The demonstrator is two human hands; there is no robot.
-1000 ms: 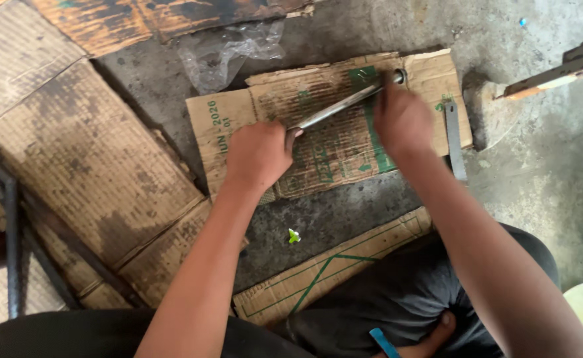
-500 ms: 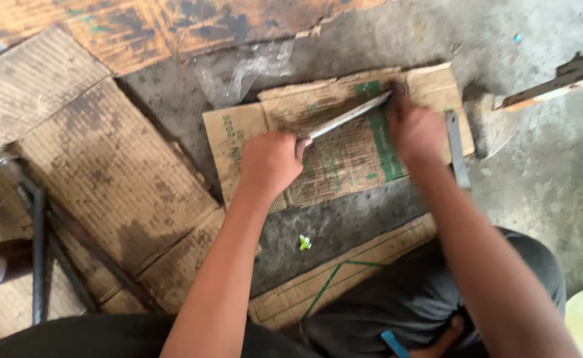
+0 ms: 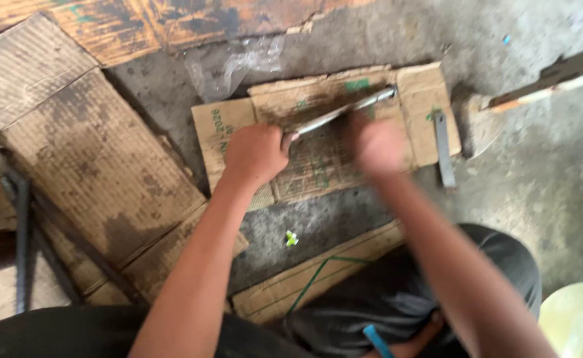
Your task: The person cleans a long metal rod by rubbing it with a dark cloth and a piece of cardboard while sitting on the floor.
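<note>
Left hand (image 3: 257,154) clenched round near end of thin metal rod (image 3: 344,111), pinning it flat on printed cardboard sheet (image 3: 318,159) that pads concrete floor (image 3: 550,185). Right hand (image 3: 378,147) blurred over rod's middle; grip cannot be told. Flat metal bar (image 3: 443,147) lying just right.

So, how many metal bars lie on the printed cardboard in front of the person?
2. One long rod lies slanted across the cardboard, its near end in the left hand. One short flat bar lies at its right edge.
</note>
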